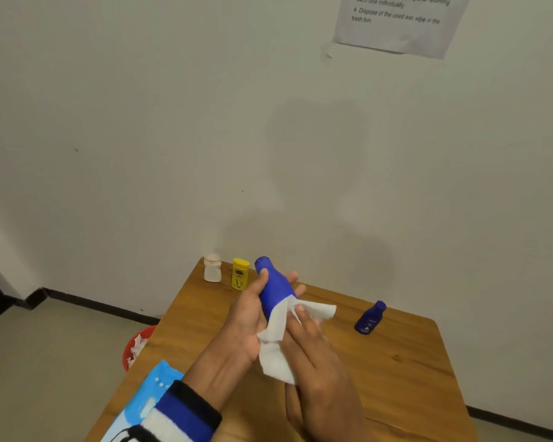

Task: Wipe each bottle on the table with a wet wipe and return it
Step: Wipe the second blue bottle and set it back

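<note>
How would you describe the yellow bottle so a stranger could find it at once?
Start at the wooden table against the wall and go to its far left corner. Two small bottles stand there side by side. The yellow bottle is the right one, bright yellow with a dark label, unlike the white bottle beside it.

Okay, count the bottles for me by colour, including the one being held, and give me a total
Blue: 2, the large blue bottle in the left hand and the small blue bottle standing on the table
Yellow: 1, the yellow bottle
White: 1, the white bottle
Total: 4 bottles
</note>
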Demonstrator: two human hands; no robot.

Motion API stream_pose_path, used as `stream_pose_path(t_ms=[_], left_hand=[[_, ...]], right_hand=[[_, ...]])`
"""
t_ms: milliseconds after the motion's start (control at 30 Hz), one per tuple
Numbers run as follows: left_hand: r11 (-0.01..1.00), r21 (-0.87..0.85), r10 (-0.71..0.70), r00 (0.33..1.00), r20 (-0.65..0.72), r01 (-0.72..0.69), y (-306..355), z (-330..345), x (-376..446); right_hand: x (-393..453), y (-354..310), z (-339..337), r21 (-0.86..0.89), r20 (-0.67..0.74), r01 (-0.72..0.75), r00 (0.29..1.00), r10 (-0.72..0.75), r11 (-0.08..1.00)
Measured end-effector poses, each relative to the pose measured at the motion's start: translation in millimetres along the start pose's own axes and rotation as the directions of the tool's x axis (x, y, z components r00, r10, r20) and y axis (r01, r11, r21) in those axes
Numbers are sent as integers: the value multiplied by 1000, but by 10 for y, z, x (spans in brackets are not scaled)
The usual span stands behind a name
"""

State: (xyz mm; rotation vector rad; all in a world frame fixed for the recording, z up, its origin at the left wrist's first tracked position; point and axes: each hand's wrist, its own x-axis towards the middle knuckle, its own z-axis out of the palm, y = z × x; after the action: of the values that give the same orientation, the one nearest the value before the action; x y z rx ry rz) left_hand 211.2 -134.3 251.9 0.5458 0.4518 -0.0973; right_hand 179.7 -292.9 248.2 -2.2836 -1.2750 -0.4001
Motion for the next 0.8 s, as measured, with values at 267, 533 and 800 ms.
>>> stream_pose_path(t_ms=[267,533,800], left_hand=[[1000,8,2,999,51,-3,-128,-7,91],[973,195,-154,975,163,122,-280,5,-32],[961,224,-215,948,237,162,-257,0,9]], right_hand=[[266,125,-222,257,115,-284,958,263,924],[119,144,-99,-19,290,-202,936,198,979],[-18,36,-5,-29,198,-261,945,261,965]])
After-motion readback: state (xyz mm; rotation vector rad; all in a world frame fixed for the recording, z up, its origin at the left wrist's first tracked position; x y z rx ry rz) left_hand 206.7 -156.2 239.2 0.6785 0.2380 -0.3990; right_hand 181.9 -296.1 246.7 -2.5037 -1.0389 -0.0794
